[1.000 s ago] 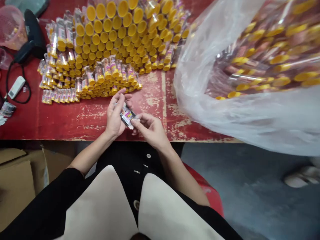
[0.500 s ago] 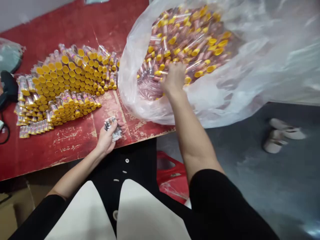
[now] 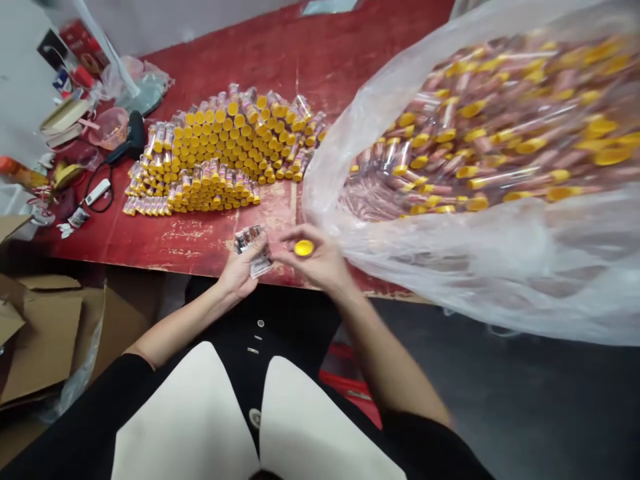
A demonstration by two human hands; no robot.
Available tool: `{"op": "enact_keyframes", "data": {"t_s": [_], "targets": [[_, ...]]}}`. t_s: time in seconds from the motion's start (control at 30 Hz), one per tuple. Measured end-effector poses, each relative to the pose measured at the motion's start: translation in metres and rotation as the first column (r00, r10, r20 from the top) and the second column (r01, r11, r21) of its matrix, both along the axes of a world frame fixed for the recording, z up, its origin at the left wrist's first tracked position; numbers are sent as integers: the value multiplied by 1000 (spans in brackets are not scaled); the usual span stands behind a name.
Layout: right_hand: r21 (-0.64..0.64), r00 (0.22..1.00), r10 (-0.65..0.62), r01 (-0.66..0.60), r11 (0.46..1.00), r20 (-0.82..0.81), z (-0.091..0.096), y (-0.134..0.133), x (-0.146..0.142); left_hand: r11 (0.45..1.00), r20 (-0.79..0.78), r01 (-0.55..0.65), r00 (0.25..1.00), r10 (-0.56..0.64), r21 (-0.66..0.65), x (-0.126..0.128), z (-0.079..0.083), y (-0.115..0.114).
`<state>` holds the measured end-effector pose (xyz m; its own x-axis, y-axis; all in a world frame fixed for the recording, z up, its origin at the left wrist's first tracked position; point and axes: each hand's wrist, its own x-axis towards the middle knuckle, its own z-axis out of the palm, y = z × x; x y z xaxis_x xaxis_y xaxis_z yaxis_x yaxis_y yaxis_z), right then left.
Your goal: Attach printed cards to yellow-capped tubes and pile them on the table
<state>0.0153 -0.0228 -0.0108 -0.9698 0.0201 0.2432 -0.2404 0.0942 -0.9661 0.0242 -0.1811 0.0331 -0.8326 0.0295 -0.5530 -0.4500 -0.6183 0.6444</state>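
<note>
Once out of bag (image 3: pixel 475 287), R hand (image 3: pixel 317 257) w/ cap (image 3: pixel 304 248)

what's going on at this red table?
A person holds small printed packets in the left hand and a yellow cap in the right hand. A large clear plastic bag full of yellow-capped tubes sits to their right. More yellow-capped tubes lie stacked on the worn red table.
</note>
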Motion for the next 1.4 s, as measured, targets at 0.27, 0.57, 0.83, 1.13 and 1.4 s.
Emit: {"op": "enact_keyframes", "data": {"t_s": [0.27, 0.57, 0.83, 1.13, 1.4], "targets": [[-149, 967, 39, -1, 989, 251, 3, -95, 18, 995, -62, -94, 994, 92, -16, 15, -25, -56], [-2, 951, -108, 114, 994, 289, -9, -153, 12, 992, -43, -120, 992, 122, 39, -8, -58, -112], [27, 977, -179, 177, 984, 118, -16, -159, 24, 967, 146, -129, 984, 99, 221, -13, -68, -155], [78, 995, -10, 3, 997, 100, -23, -171, 24, 916, 329, -191, 942, 69, 353, 7, -69, -161], [222, 991, 99, -77, 972, -93, -41, -142, 27, 887, 313, -327, 923, 225, 326, 15, -76, -143]]}}
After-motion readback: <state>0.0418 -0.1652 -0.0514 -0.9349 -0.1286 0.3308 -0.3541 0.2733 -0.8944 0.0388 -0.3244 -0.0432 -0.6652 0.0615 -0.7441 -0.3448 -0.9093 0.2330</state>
